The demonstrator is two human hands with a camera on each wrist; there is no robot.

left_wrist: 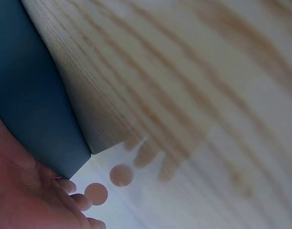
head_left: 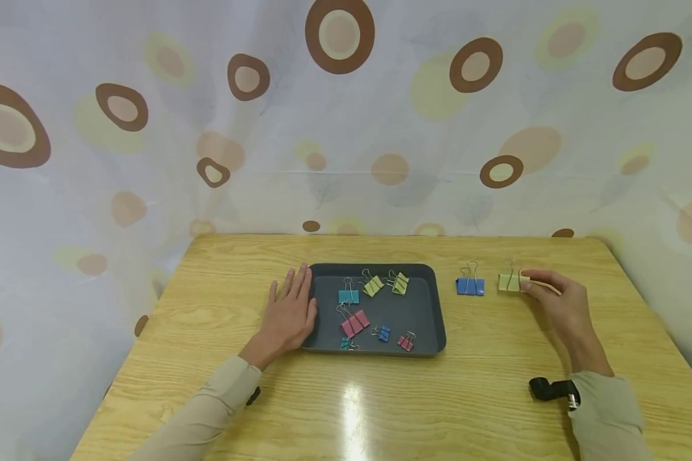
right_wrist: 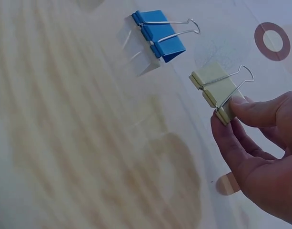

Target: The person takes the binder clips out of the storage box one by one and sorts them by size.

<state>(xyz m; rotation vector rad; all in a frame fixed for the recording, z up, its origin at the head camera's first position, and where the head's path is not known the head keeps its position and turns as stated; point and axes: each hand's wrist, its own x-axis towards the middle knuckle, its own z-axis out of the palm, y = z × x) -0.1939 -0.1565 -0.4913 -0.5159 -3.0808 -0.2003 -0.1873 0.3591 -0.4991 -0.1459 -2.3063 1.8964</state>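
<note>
My right hand [head_left: 568,310] pinches a pale yellow binder clip [right_wrist: 217,86] by its end, thumb on one side and fingers on the other. The clip's two wire handles point upward in the head view. Just left of it, a large blue binder clip [head_left: 469,287] stands on the table with its handles up. My left hand [head_left: 285,317] lies with straight fingers along the left side of a dark grey tray [head_left: 418,317]. In the tray are a pink binder clip [head_left: 355,324], a teal binder clip [head_left: 348,297], two yellow ones and several smaller clips.
The wooden table [head_left: 484,410] carries the tray near its middle. A patterned curtain [head_left: 346,128] hangs behind the table's far edge. A black strap device [head_left: 553,388] is at the right wrist.
</note>
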